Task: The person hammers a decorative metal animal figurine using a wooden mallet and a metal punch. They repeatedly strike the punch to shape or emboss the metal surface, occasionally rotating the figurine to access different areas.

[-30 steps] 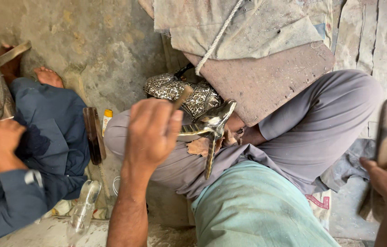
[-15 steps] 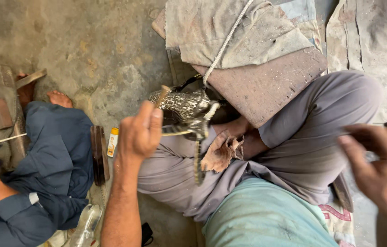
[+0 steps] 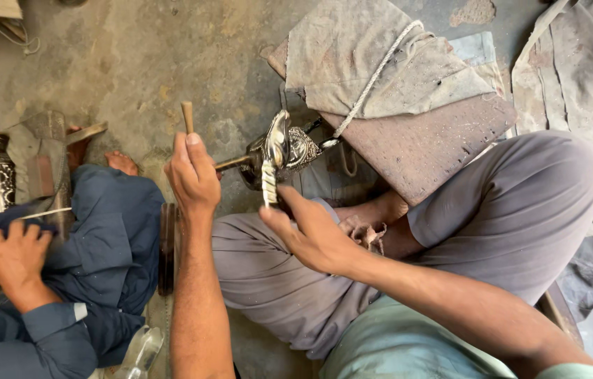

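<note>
Both our hands are busy: our left hand (image 3: pixel 195 175) grips a wooden stick (image 3: pixel 188 116), our right hand (image 3: pixel 310 235) pinches the ornate metal piece (image 3: pixel 277 151) above our lap, beside a padded board (image 3: pixel 423 140).

Right hand (image 3: pixel 310 235) now on metalwork (image 3: pixel 279 151)

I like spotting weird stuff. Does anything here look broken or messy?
Nothing looks broken. The left hand grips a small wooden stick, and the right hand holds a shiny metal piece upright. The concrete floor is stained and patchy, though, and worn cloths lie crumpled.
</note>
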